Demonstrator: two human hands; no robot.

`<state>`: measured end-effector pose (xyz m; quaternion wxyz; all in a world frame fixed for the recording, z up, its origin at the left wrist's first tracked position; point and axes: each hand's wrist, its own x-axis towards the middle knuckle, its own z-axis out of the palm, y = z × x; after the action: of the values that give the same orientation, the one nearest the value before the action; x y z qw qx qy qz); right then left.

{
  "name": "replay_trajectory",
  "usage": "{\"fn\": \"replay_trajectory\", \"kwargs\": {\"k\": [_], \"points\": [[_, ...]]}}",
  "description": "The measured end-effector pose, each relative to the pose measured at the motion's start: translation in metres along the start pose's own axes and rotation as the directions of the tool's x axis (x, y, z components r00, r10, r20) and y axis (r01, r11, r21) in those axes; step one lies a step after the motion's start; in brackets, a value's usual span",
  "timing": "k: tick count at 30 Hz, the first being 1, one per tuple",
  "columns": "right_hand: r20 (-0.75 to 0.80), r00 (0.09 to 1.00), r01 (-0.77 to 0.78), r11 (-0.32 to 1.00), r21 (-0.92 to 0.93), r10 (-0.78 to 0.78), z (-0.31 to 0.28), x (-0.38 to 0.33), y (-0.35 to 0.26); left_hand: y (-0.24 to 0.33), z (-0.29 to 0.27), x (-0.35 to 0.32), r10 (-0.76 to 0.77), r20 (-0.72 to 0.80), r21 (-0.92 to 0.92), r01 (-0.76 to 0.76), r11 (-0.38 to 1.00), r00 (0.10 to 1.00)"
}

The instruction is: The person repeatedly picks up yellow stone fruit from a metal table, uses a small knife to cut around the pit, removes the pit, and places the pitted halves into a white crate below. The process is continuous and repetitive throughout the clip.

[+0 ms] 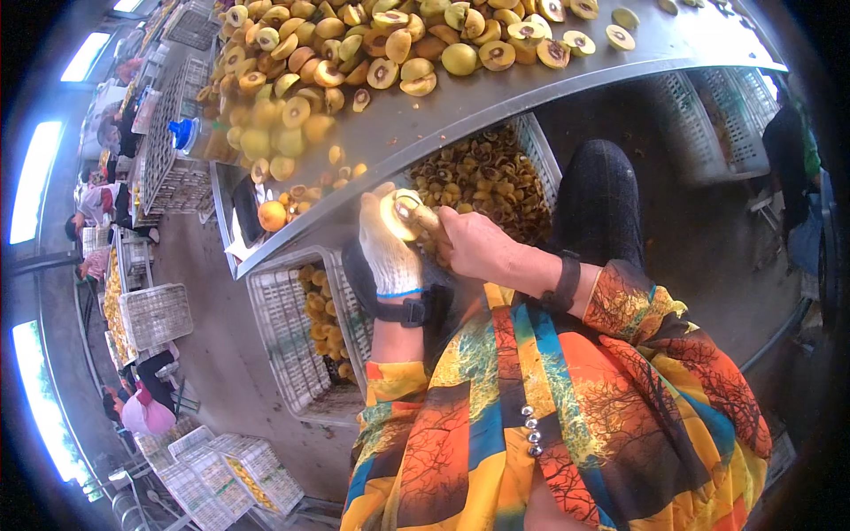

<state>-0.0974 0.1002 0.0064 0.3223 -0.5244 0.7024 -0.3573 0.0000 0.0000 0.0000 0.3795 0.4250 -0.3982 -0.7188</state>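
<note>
My left hand [390, 252], in a white knit glove with a blue cuff, holds a yellow peach half [396, 216] with its cut face turned to the right. In my bare right hand [482, 243] is a small pitting tool [428, 219], its tip at the centre of that half. My fingers hide much of the tool's shape. Just beyond both hands runs the edge of a metal table [460, 106]. On it lies a large heap of halved peaches [328, 62], many with the stone showing.
Below the table edge, a crate [536, 146] holds brownish fruit pieces. Left of my legs stands a white crate [288, 327] partly filled with peach halves. A blue-capped bottle [199, 137] is at the table's left end. Stacked crates [708, 124] stand right; people work far left.
</note>
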Motion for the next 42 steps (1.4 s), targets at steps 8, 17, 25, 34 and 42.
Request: {"fn": "replay_trajectory", "kwargs": {"k": [8,17,25,34,42], "points": [[0.031,0.999,-0.024,1.000,0.014,0.024,-0.003,0.003,0.004,-0.002,0.006,-0.002,0.005,0.018,-0.100,-0.004,0.995,1.000],[-0.003,1.000,0.013,1.000,0.015,-0.012,-0.009,0.002,-0.001,0.004,0.011,-0.006,0.012,0.031,-0.025,-0.011,1.000,0.999],[0.009,1.000,-0.019,0.999,0.045,0.018,-0.002,-0.002,-0.004,0.011,0.021,-0.015,0.187,-0.066,0.070,-0.183,0.981,0.980],[0.264,0.961,-0.102,0.993,0.055,0.084,-0.010,0.003,0.000,0.012,-0.007,0.009,0.006,0.250,0.256,-0.072,0.964,0.968],[0.609,0.728,-0.626,0.669,0.401,0.316,-0.037,0.011,-0.017,0.020,-0.007,0.022,-0.226,0.356,0.086,0.209,0.974,0.907]]}}
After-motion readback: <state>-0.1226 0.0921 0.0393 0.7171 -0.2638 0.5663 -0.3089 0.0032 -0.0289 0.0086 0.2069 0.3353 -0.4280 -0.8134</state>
